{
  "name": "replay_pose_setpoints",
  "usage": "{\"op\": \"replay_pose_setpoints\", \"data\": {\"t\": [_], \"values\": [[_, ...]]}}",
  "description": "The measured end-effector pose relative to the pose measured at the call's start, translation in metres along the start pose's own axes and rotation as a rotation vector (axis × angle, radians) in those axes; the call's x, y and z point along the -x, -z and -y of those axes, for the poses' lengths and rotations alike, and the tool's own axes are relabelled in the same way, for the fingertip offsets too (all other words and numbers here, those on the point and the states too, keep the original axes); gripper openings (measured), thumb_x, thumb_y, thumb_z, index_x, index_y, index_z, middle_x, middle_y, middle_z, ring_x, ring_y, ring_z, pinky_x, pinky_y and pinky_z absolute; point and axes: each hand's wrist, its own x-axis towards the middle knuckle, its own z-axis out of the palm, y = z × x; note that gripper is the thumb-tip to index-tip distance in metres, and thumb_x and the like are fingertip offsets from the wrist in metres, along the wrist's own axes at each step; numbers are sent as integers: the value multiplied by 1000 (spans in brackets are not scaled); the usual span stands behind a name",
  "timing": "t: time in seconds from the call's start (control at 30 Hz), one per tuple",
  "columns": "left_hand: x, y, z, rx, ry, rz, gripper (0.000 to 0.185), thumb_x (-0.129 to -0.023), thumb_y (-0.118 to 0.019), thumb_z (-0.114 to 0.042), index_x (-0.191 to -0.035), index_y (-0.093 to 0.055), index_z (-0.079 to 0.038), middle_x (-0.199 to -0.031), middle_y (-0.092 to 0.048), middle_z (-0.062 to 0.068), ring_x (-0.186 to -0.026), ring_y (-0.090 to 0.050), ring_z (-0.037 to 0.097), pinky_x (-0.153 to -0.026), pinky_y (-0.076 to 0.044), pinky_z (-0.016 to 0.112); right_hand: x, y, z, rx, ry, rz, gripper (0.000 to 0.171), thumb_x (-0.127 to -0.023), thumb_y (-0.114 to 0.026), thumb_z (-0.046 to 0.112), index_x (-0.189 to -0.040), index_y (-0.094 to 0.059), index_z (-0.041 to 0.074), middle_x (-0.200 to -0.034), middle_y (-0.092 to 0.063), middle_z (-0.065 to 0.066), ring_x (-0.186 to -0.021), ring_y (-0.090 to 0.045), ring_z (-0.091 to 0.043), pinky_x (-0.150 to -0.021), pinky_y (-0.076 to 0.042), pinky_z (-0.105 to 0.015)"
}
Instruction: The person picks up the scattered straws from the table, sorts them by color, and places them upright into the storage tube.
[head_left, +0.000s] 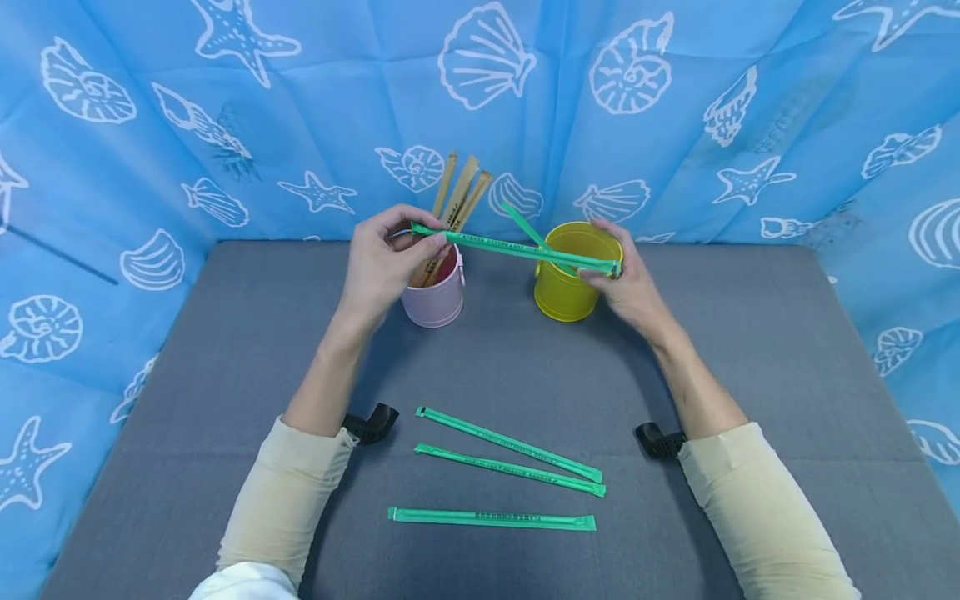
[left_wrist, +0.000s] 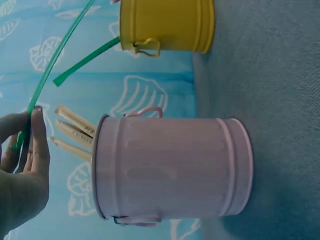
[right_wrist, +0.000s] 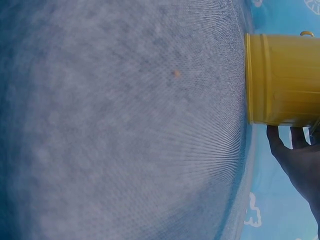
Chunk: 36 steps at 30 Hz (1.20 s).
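Note:
My left hand (head_left: 390,254) pinches one end of a long green wrapped straw (head_left: 517,247) between thumb and fingers. The straw slants across to the right, above both buckets, its far end overlapping my right hand (head_left: 626,279) in the head view. That hand grips the side of the yellow bucket (head_left: 566,296), fingers behind and thumb in front. Its fingertips (right_wrist: 272,132) meet the bucket wall in the right wrist view. Another green straw (head_left: 521,221) leans out of the yellow bucket. Below my left hand stands a pink bucket (left_wrist: 170,167) holding several brown wrapped sticks (left_wrist: 75,125).
Three more green straws lie on the grey table (head_left: 487,367) nearer me: an upper one (head_left: 510,443), a middle one (head_left: 510,471) and a front one (head_left: 491,518). A blue cloth (head_left: 337,100) with white shell prints hangs behind and at the sides.

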Motion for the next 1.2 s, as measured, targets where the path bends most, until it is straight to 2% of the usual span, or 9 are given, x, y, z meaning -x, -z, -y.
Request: {"op": "replay_pose_setpoints", "data": {"t": [0.07, 0.17, 0.33, 0.4, 0.53, 0.6, 0.7, 1.0, 1.2], "values": [[-3, -2, -2, 6, 2, -20, 15, -89, -72, -1, -102, -68, 4, -100, -66, 17, -90, -70, 33, -80, -57, 36, -1, 0, -2, -9, -23, 5, 73, -94, -67, 7, -154, -28, 22, -151, -36, -9, -122, -47, -20, -96, -43, -25], [-8, -4, -5, -43, -7, -39, 12, -90, -70, 0, -101, -69, 5, -100, -67, 16, -90, -71, 32, -79, -57, 34, -1, 0, 1, 6, -39, 10, 73, -95, -67, 12, -155, -27, 22, -154, -33, -10, -129, -43, -22, -104, -39, -34], [-17, -11, -9, -272, -44, -67, 8, -89, -72, -2, -97, -72, 0, -98, -70, 10, -86, -72, 26, -68, -53, 24, 5, -2, 21, 44, -54, 11, 71, -95, -66, 12, -155, -27, 15, -157, -28, -12, -136, -37, -27, -111, -32, -46], [-21, -14, -9, -356, -45, -65, 7, -89, -73, -4, -96, -73, -3, -95, -71, 8, -80, -71, 22, -63, -50, 24, 7, -3, 27, 58, -58, 13, 71, -95, -65, 11, -154, -26, 12, -157, -28, -13, -136, -37, -27, -110, -31, -46], [-27, -21, -6, -441, -32, -34, 8, -89, -74, -6, -97, -74, -7, -90, -72, 5, -71, -67, 18, -60, -48, 25, 9, -4, 33, 77, -66, 15, 71, -95, -65, 13, -154, -26, 9, -157, -28, -13, -134, -38, -26, -108, -33, -42], [-30, -25, -4, -442, -28, -14, 9, -89, -74, -7, -98, -74, -8, -89, -72, 4, -68, -65, 19, -59, -47, 26, 9, -4, 33, 82, -66, 16, 71, -96, -65, 14, -154, -25, 9, -156, -29, -14, -133, -39, -26, -106, -34, -39], [-33, -30, -1, -402, -22, 15, 12, -90, -74, -7, -101, -73, -7, -91, -72, 4, -69, -66, 19, -65, -51, 28, 9, -4, 32, 78, -67, 17, 72, -95, -65, 16, -154, -25, 9, -155, -31, -14, -131, -40, -27, -105, -34, -37], [-42, -44, 5, -269, 107, 40, 16, -89, -75, -10, -104, -70, -8, -94, -72, 5, -74, -69, 19, -71, -56, 30, 7, -4, 30, 59, -60, 18, 71, -95, -65, 15, -154, -26, 11, -154, -33, -14, -130, -42, -26, -104, -37, -35], [-46, -56, 9, -182, 133, 73, 17, -89, -74, -7, -105, -70, -3, -95, -71, 9, -80, -71, 23, -75, -57, 33, 7, -4, 27, 47, -65, 20, 71, -95, -65, 12, -154, -26, 12, -155, -32, -13, -131, -42, -28, -106, -36, -37]]}}
